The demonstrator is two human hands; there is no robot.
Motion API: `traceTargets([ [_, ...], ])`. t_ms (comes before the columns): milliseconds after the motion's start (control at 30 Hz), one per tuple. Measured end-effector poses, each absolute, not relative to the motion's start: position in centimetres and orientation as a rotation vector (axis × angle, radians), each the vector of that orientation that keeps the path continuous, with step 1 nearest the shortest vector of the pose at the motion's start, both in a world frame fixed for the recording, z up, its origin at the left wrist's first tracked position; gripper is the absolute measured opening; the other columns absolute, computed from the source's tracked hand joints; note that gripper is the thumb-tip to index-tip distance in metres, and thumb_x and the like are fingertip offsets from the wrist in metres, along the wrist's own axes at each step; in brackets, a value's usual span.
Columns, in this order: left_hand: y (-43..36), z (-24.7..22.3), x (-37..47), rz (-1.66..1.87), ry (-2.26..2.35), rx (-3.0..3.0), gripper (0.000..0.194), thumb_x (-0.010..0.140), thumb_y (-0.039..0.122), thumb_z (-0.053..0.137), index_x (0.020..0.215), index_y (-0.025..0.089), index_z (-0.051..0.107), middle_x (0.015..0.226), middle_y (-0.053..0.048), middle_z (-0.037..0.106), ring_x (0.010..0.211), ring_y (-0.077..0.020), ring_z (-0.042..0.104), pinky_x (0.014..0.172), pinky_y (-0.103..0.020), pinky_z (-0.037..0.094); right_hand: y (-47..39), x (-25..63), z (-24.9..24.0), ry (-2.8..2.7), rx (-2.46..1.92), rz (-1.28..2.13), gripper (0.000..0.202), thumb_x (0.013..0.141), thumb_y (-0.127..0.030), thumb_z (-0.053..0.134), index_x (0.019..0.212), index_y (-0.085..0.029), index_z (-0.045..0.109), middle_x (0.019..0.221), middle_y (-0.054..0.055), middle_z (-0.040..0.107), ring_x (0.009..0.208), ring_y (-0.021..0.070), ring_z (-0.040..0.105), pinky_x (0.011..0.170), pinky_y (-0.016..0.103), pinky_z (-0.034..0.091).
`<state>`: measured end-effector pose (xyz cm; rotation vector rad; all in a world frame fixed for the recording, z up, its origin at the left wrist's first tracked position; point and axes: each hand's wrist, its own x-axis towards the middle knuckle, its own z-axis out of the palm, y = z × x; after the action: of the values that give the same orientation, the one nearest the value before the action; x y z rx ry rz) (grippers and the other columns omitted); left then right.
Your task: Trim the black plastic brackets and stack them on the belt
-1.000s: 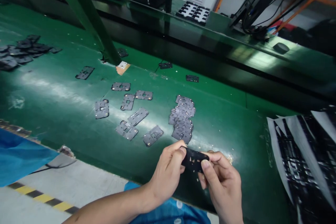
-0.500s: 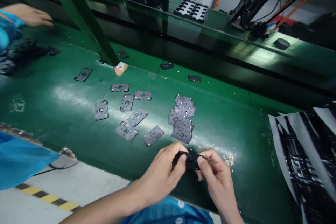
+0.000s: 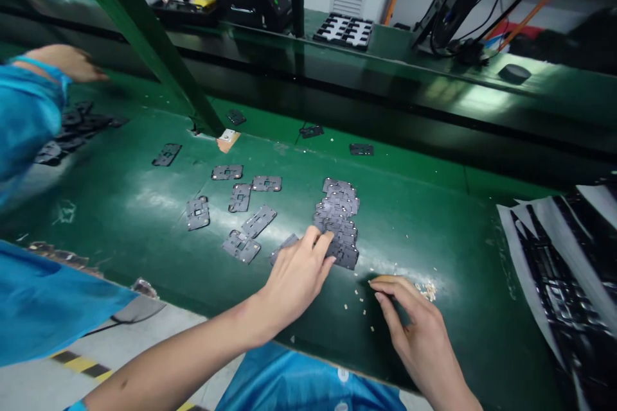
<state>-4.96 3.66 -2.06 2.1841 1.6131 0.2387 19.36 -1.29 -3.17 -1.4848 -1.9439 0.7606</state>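
My left hand (image 3: 299, 273) is at the near end of an overlapping stack of thin black plastic plates (image 3: 340, 205). Its thumb and forefinger close on the left edge of the nearest black plastic plate (image 3: 346, 255), which lies against the stack. My right hand (image 3: 417, 321) hovers low over the green tabletop, thumb and forefinger curved and slightly apart. Small pale chips (image 3: 357, 295) are scattered by its fingertips, and a little pile of chips (image 3: 428, 291) is partly hidden behind it. Another plate (image 3: 284, 247) is partly covered by my left hand.
Several loose plates (image 3: 241, 246) lie left of the stack. A co-worker's hand (image 3: 67, 63) is above a dark heap of plates (image 3: 80, 125) at far left. A green post (image 3: 159, 51) rises from the bench. Black parts in white strips (image 3: 554, 270) lie at right.
Both hands held a black plate together near the bench edge. My left hand has moved up and left to the stack; my right hand has let go and moved slightly right.
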Motion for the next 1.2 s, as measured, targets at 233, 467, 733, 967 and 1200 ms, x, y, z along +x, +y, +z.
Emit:
traceTargets([
  [233,5.8,-2.5,-3.4,0.278,1.531,2.546,0.065,0.106,0.043,0.059,0.159,0.008,0.045,0.169,-0.024,0.042,0.151,-0.0418,0.046,0.118,-0.057,0.046,-0.6,18.9,-3.4,-1.943,-1.448,0.663,0.013,0.105,-0.026,0.06,0.106,-0.025,0.073,0.11,0.01,0.078,0.102,0.0269,0.076,0.087,0.043,0.063],
  [467,8.6,-5.3,-1.4,0.213,1.499,2.557,0.079,0.108,0.058,0.047,0.168,0.008,0.034,0.177,-0.02,0.025,0.166,-0.0391,0.017,0.132,-0.067,0.015,4.7,19.2,-5.0,-1.965,-1.525,0.731,0.041,0.109,-0.039,0.048,0.142,-0.022,0.065,0.152,0.017,0.064,0.142,0.0328,0.06,0.12,0.06,0.046],
  [733,8.7,-6.3,-1.5,0.243,1.341,2.606,0.069,0.111,0.037,0.035,0.169,0.001,0.025,0.178,-0.02,0.016,0.167,-0.0355,0.009,0.135,-0.061,0.013,9.6,15.0,-7.7,-2.011,-1.428,0.94,0.08,0.11,-0.063,0.034,0.174,-0.021,0.014,0.179,0.012,0.016,0.168,0.0293,0.01,0.136,0.06,0.002],
  [967,9.3,-6.1,-2.4,0.531,1.396,2.415,0.074,0.111,0.03,0.035,0.173,0.01,-0.001,0.18,-0.021,0.005,0.167,-0.0319,-0.003,0.134,-0.062,0.017,10.0,13.9,-8.4,-1.815,-1.445,0.979,0.08,0.111,-0.063,0.033,0.174,-0.028,-0.002,0.181,0.007,0.001,0.168,0.0292,-0.001,0.136,0.061,0.004],
  [1200,12.6,-7.6,-1.2,0.737,1.558,1.921,0.073,0.115,0.039,0.028,0.172,0.012,-0.007,0.178,-0.025,-0.007,0.164,-0.0342,-0.008,0.134,-0.063,0.016,11.7,11.8,-8.0,-1.648,-1.407,1.065,0.082,0.11,-0.066,0.03,0.174,-0.027,0.0,0.181,0.007,0.003,0.168,0.0297,0.006,0.135,0.06,0.014],
])
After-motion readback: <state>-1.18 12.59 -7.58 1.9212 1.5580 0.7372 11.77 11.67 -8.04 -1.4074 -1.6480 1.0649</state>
